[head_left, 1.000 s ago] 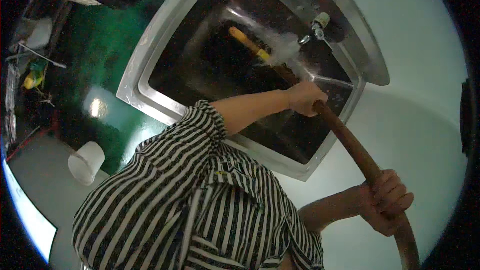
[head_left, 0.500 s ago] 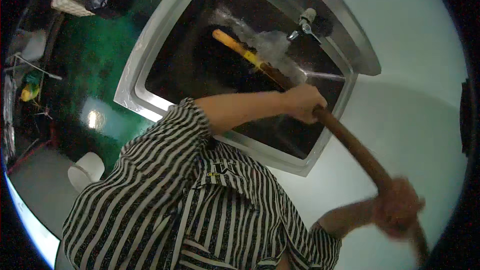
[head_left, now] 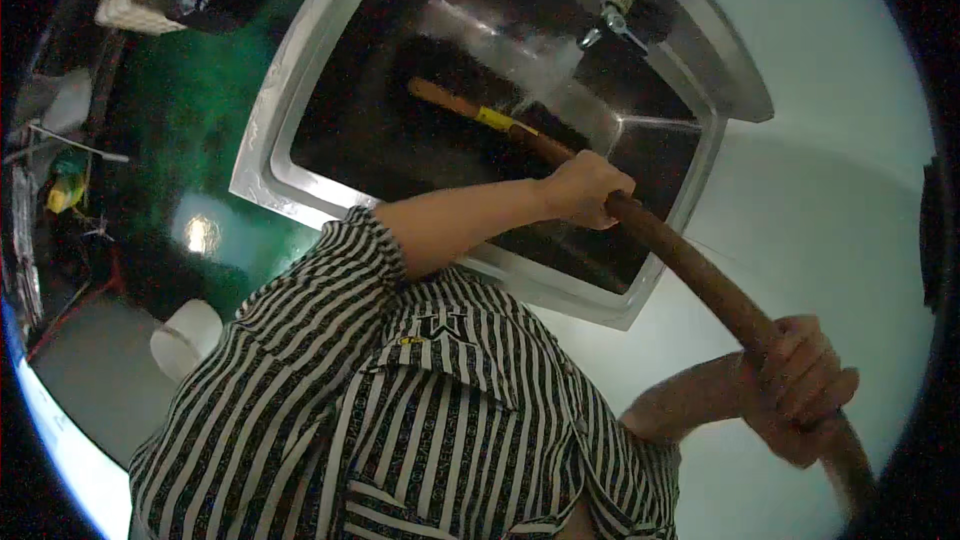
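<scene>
A long brown wooden pole [head_left: 705, 280] runs slantwise from the lower right into a wide metal sink [head_left: 262, 175]. My left hand [head_left: 588, 188] is wrapped around its middle, over the sink's right half. Farther up the pole, near its lower-right end, my right hand [head_left: 800, 390] grips it beside the pale wall. A yellow band [head_left: 495, 118] shows on the stretch inside the sink. Beyond that band the brown length carries on to the left; dim light hides whether anything is fixed there. The basin floor looks dark and wet, with shiny streaks.
A tap [head_left: 610, 22] with a lever juts from the sink's back wall. Green floor [head_left: 195, 140] lies to the left, with a white stool-like object [head_left: 187, 340] on it. A pale woven basket [head_left: 135, 5] stands at the far left.
The greyish, cloudy mass along the pole in the sink no longer shows; dark, shiny basin surface appears there. The pole and my left hand have shifted slightly left. Both hands keep their grip.
</scene>
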The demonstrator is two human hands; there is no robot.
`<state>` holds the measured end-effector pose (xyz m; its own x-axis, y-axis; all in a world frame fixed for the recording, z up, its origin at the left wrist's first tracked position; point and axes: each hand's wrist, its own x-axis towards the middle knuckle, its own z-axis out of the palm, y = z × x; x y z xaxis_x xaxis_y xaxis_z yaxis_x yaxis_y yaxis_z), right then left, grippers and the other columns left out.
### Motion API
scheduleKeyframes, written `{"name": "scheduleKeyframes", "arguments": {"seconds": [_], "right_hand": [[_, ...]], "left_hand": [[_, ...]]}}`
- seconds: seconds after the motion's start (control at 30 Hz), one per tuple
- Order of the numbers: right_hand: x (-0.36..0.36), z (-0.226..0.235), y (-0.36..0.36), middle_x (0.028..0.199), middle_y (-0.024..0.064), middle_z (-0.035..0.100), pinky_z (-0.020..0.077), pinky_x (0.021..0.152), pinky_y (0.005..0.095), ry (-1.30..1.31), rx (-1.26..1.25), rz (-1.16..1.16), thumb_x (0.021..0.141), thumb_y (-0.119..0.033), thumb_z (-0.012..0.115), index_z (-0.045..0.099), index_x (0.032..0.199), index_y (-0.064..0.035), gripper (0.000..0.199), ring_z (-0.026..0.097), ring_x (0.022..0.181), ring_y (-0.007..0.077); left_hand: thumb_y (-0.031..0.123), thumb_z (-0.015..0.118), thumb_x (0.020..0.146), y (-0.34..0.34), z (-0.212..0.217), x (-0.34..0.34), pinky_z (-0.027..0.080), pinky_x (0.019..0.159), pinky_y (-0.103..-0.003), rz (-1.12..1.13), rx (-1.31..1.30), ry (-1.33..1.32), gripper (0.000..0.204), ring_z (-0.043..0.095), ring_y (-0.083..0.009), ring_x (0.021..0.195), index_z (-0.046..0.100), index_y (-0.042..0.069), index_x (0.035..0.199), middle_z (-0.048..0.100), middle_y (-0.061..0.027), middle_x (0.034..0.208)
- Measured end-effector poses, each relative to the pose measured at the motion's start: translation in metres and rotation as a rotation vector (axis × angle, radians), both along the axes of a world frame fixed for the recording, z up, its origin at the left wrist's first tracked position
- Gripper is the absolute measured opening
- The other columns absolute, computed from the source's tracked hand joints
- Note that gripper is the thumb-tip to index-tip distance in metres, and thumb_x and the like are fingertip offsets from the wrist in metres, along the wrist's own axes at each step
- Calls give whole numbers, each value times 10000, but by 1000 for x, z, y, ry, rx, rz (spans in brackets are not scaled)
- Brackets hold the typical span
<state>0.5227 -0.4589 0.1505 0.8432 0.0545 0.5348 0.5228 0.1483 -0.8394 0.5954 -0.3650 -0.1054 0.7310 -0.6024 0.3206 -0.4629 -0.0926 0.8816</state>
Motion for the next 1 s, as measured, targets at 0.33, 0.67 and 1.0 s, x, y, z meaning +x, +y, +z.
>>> {"name": "scheduleKeyframes", "arguments": {"seconds": [0.33,0.67,1.0], "right_hand": [[9,23,5,480,46,389,401,549,288,112,66,122,750,-238,391,467,659,-70,206,444,468,140],[-21,12,-20,421,-10,360,331,364,212,97,74,-123,683,-227,496,389,614,-113,171,357,334,95],[-21,83,21,451,-12,383,322,373,203,-238,-131,-642,703,-218,474,381,592,-114,178,348,358,74]], "left_hand": [[221,639,608,-4,13,-4,417,475,-355,30,-99,-49,204,527,-307,507,494,101,530,511,-107,515],[220,654,535,-5,-1,-17,430,516,-361,27,-157,-38,201,555,-290,584,511,95,601,547,-102,585],[244,649,560,-18,57,0,415,472,-369,24,-106,-89,189,527,-295,505,527,100,576,519,-90,536]]}}
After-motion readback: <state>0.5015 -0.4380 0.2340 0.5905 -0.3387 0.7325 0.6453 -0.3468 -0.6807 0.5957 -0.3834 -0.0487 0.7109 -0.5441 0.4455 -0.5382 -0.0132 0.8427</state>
